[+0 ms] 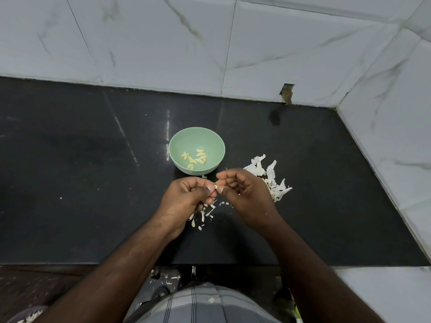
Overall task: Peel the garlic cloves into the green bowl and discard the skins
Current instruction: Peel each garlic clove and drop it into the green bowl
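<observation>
Head view: I see both hands meeting over the black counter [70,159].
Left hand [186,194] and right hand [242,192] pinch one garlic clove [216,187] together; green bowl [197,151] (peeled cloves [194,157] inside) at 12 o'clock, skins [272,180] at 3.

The bowl [197,152] is pale green, the peeled cloves [195,158] in it pale yellow. The desk [93,159] is glossy black, the skins [270,178] white. Wall tiles [163,43] are white with grey veining. The garment [200,304] looks grey plaid.
</observation>
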